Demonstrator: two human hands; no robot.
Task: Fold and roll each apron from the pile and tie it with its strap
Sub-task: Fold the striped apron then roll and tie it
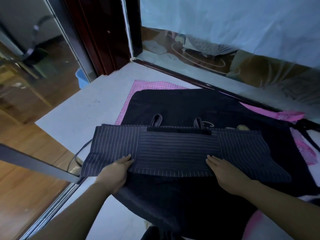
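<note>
Down on the pale floor (74, 110) beside the glass door, the head camera looks onto the pile. The striped apron (173, 149) lies on top, folded into a wide band, and it looks like the one in hand. The left hand (115, 171) and right hand (225, 172) both lie flat on its near edge, palms down, fingers straight and together, pinching nothing. Two strap loops (156, 119) poke out past its far edge, and a thin cord (76, 154) curls off its left end. So the fold looks made, but there is no roll and no tie yet. Under it spreads a black apron (173, 104), and under that a pink checked apron (152, 84) shows at the far and right sides. No finished bundle is in view. Early days, by this reckoning: roll and tie this one, then at least two more.
</note>
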